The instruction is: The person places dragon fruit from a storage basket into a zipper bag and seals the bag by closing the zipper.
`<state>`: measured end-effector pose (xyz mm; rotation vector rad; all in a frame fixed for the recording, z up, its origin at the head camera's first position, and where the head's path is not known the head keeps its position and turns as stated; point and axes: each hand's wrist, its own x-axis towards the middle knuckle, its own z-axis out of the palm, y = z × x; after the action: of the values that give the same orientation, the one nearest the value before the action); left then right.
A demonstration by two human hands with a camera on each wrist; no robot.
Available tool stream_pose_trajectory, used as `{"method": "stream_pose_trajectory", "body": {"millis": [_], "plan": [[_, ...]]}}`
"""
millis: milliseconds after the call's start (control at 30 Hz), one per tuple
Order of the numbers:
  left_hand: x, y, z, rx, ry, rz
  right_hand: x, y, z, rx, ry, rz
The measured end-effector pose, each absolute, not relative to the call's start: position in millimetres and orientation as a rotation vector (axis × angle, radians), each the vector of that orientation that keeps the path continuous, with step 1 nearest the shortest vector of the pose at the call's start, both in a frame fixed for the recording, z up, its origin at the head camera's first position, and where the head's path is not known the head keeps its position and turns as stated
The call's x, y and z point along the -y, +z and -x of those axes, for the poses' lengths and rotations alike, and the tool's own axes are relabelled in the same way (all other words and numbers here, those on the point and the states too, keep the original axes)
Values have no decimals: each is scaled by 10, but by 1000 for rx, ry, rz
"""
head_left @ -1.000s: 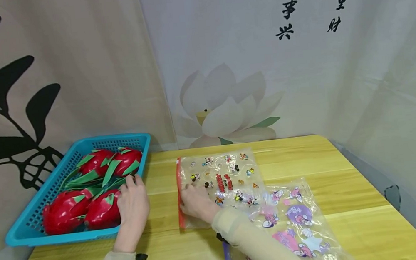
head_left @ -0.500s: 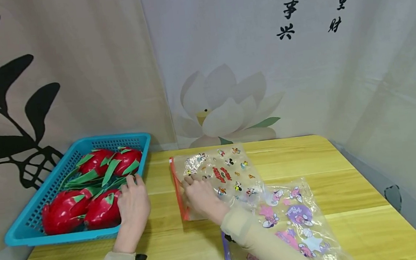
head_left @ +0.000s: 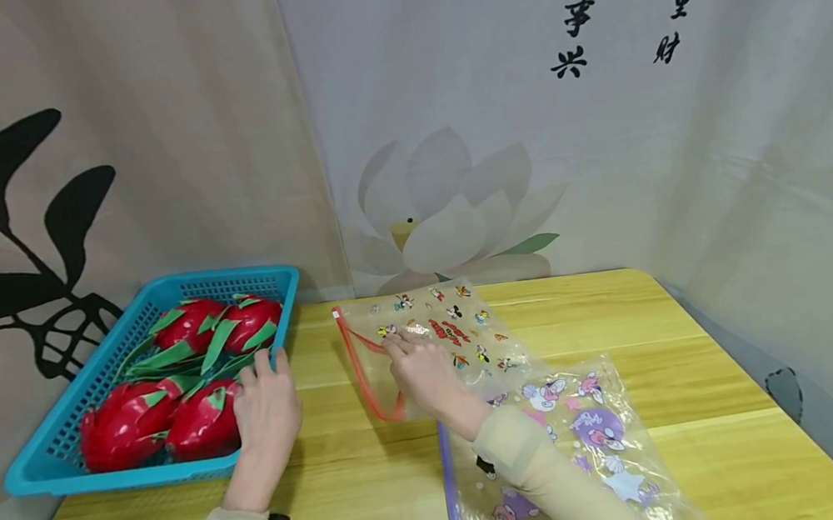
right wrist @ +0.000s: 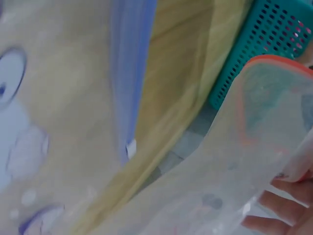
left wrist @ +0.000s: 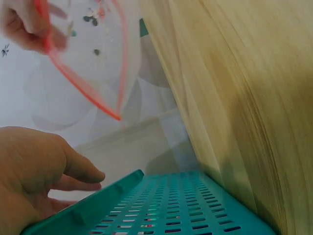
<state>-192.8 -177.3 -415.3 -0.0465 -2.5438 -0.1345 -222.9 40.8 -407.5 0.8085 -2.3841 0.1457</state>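
Observation:
A clear zip bag with a red edge and cartoon prints [head_left: 460, 323] is lifted partly off the table at its left side. My right hand [head_left: 423, 372] pinches it close to that edge, which parts into two red strips, so its mouth gapes. My left hand [head_left: 268, 404] lies over the right rim of a blue plastic basket [head_left: 45, 471], beside the nearest red dragon fruit [head_left: 202, 423]. Loosely bent fingers [left wrist: 80, 166] show above the rim in the left wrist view. Several dragon fruits with green leaves fill the basket.
A second clear zip bag, purple-edged [head_left: 450, 491], lies flat under my right forearm, partly overlapped by the first. The wooden table [head_left: 724, 406] has a printed curtain [head_left: 604, 175] behind it.
My right hand has moved right along the red-edged bag. The bag's left edge has risen and shifted back, and its two red strips have come apart. My left hand has stayed put.

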Motion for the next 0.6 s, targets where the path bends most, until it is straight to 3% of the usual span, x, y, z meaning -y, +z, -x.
{"method": "stream_pose_trajectory", "body": {"millis": [333, 600], "plan": [[1774, -4132, 1966, 2474, -77, 303, -652, -3891, 2203, 2145, 269, -910], [1671, -4067, 2106, 2152, -18, 819, -773, -3729, 2115, 2137, 275, -996]]}}
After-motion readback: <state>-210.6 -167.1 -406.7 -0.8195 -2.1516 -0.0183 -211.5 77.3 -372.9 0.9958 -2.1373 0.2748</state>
